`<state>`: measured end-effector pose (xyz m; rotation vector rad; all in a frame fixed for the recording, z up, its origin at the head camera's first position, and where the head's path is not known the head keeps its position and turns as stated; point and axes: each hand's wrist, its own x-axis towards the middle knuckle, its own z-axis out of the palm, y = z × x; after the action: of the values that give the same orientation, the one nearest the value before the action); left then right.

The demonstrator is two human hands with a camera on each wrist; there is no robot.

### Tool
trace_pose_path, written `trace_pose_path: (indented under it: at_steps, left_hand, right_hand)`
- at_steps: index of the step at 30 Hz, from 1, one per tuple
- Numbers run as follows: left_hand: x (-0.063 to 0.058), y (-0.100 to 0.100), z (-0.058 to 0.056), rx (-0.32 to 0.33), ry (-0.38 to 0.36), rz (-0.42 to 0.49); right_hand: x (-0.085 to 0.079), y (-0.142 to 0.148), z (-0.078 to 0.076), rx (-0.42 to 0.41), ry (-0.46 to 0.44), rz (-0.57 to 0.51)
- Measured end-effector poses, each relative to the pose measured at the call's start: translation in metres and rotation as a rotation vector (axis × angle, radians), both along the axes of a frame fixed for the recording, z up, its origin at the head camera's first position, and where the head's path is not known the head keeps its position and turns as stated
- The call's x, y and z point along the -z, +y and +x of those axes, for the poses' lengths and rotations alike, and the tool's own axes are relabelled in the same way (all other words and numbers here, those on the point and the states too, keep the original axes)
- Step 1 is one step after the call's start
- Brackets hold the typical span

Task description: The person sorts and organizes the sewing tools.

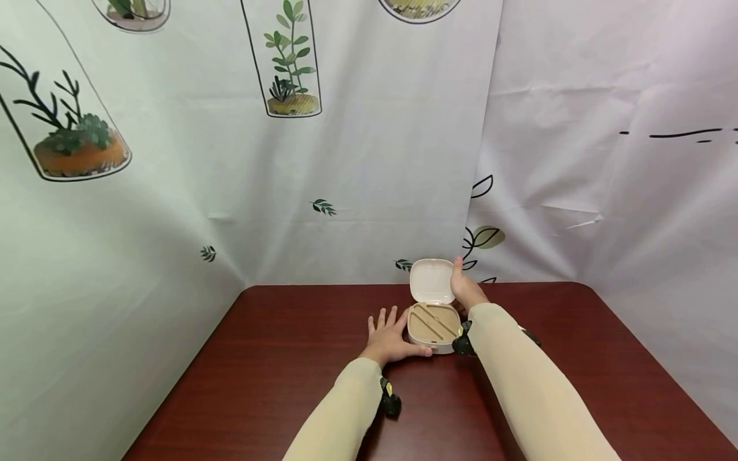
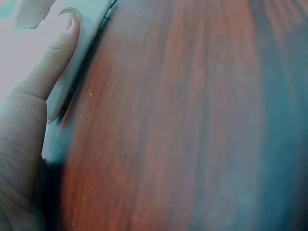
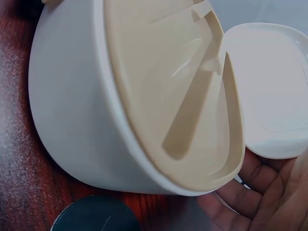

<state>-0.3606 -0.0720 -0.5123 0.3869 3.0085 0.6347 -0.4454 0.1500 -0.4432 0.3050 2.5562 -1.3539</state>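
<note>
A white rounded box (image 1: 441,349) stands on the table with its hinged lid (image 1: 429,280) raised. Inside sits a beige insert (image 3: 144,72) with long narrow slots. My left hand (image 1: 389,342) lies spread at the box's left front side, palm down. Its thumb presses a round, gold-edged button (image 2: 72,11) on the front wall. My right hand (image 1: 466,289) holds the lid at its right edge, thumb pointing up. In the right wrist view, the bent fingers (image 3: 243,195) pass behind the lid and the box's rear corner.
The dark red-brown table (image 1: 277,384) reaches back to a white cloth backdrop (image 1: 375,160) printed with plants. Both forearms wear cream sleeves. A black wrist device (image 1: 391,400) sits under the left wrist, another (image 1: 463,342) at the right.
</note>
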Motion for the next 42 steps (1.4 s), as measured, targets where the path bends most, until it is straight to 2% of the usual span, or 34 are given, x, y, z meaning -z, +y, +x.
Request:
trace_pose_path:
  at_steps: [9, 13, 18, 23, 26, 30, 35, 42]
  left_hand:
    - [0.002, 0.002, 0.002, 0.027, -0.001, 0.044]
    - [0.005, 0.003, 0.002, 0.032, -0.006, 0.051]
    - [0.004, 0.002, 0.003, 0.035, 0.001, 0.063]
    - [0.013, -0.001, -0.006, 0.029, 0.013, 0.042]
    - [0.012, -0.003, -0.007, 0.026, 0.006, 0.032]
    - [0.008, -0.004, -0.006, 0.031, 0.01, 0.052]
    - [0.009, -0.005, -0.007, 0.038, 0.002, 0.039]
    - [0.005, -0.005, -0.003, 0.049, 0.001, 0.057]
  right_hand:
    - [0.003, 0.006, 0.009, -0.026, 0.046, -0.014]
    - [0.001, 0.01, 0.016, -0.004, 0.076, 0.006]
    - [-0.006, 0.019, 0.023, -0.001, 0.154, 0.032]
    - [-0.008, 0.027, 0.029, -0.049, 0.228, 0.127]
    - [-0.008, 0.028, 0.037, -0.083, 0.271, 0.195]
    - [-0.003, 0.028, 0.051, -0.134, 0.351, 0.234]
    - [0.008, 0.024, 0.068, -0.219, 0.43, 0.279]
    - [0.026, 0.021, 0.087, -0.284, 0.405, 0.214]
